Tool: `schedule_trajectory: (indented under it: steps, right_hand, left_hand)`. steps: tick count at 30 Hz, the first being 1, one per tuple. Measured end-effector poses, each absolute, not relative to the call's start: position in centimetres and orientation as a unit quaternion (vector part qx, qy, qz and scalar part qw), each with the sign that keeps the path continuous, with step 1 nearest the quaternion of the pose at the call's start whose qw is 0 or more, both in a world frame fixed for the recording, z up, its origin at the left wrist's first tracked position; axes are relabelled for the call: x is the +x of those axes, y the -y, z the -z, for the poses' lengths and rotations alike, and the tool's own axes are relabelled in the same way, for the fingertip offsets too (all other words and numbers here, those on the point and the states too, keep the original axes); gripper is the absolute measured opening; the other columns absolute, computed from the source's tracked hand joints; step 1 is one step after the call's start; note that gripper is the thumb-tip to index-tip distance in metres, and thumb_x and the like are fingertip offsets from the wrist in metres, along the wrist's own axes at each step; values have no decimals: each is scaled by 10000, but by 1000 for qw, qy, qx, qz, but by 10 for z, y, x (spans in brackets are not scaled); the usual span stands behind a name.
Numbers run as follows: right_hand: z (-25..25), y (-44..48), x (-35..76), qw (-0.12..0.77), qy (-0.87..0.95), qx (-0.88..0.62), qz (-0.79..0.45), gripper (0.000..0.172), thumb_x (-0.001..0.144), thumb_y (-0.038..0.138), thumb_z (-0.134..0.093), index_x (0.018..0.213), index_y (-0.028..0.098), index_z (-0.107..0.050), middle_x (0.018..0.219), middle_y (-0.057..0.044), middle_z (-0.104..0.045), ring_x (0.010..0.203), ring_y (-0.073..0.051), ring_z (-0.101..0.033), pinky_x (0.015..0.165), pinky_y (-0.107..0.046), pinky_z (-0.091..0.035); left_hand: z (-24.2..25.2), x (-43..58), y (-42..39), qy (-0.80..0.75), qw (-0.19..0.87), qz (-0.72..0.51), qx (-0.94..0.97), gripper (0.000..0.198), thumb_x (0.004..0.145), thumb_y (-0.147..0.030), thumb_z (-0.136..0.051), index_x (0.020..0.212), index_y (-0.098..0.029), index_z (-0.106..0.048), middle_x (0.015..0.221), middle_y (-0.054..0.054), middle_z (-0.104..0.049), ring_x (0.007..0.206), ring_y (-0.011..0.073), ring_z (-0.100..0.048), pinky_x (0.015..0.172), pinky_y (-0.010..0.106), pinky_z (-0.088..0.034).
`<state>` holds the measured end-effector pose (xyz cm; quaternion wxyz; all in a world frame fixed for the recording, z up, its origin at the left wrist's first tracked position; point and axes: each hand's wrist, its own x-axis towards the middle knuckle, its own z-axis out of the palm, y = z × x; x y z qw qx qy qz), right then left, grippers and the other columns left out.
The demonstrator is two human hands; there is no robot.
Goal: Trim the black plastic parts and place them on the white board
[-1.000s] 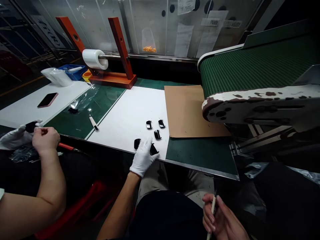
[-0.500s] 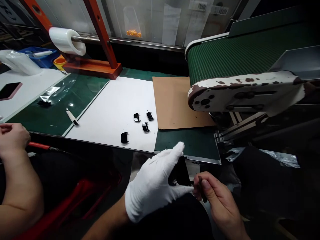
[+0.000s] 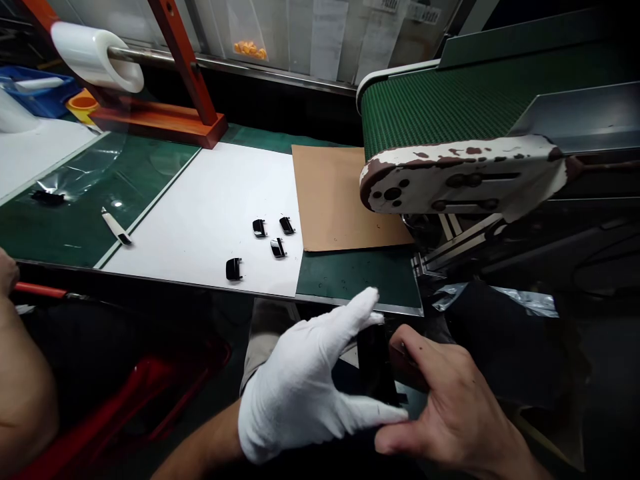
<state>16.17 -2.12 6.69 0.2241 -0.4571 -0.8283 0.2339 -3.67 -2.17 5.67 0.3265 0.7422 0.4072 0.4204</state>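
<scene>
My left hand (image 3: 305,373), in a white glove, grips a glossy black plastic part (image 3: 375,363) between its thumb and fingers, low in front of the table edge. Bare, my right hand (image 3: 450,393) curls round the right end of that part, its thumb close to the gloved thumb tip. The undersides of the right fingers are in shadow, so anything else in them is hidden. Several small black plastic pieces (image 3: 233,269) with thin prongs lie on a white sheet (image 3: 200,213) beyond my hands.
A brown cardboard sheet (image 3: 340,200) lies beside the white sheet. At right, a green conveyor (image 3: 450,107) overhangs the table. A white-handled cutter (image 3: 116,227) lies at left, below a film roll (image 3: 95,57) on a wooden stand. Another person's arm (image 3: 25,373) is at the left edge.
My right hand has moved closer and opened its pinch on a small dark strip, now curling round the black part's end. The strip no longer shows clearly. The view has shifted right.
</scene>
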Motion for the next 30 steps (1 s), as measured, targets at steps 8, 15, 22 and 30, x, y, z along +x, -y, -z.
schedule_trajectory:
  steps: [8,15,22,30]
  right_hand:
    - [-71,20,165,207,844,-434,-238,653,718,862,-409,839,221,-442,602,37,-487,455,-121,-426,448,-281,-301]
    - [-70,20,161,241,854,-423,-185,647,764,851,-325,793,216,-442,582,23,-500,445,-127,-469,439,-281,-338]
    - [-66,19,153,263,866,-422,-56,700,837,802,-159,743,201,-505,532,-19,-542,418,-154,-542,412,-281,-390]
    - [-64,15,149,286,864,-415,-15,772,878,755,-135,622,161,-556,466,-27,-502,370,-149,-512,377,-283,-384]
  left_hand:
    - [-57,-34,25,-395,340,-430,738,1093,562,-367,-904,1462,-330,-285,1217,-11,-680,1022,159,-694,957,192,-531]
    - [-57,-31,26,-393,341,-453,723,1045,575,-363,-899,1452,-306,-335,1204,12,-689,990,184,-709,942,223,-555]
    - [-55,-30,24,-397,335,-466,717,999,587,-388,-888,1442,-270,-385,1173,35,-706,946,202,-723,908,244,-580]
    - [-48,-28,24,-386,355,-489,697,1034,554,-346,-912,1445,-282,-391,1190,16,-697,1010,169,-702,953,159,-525]
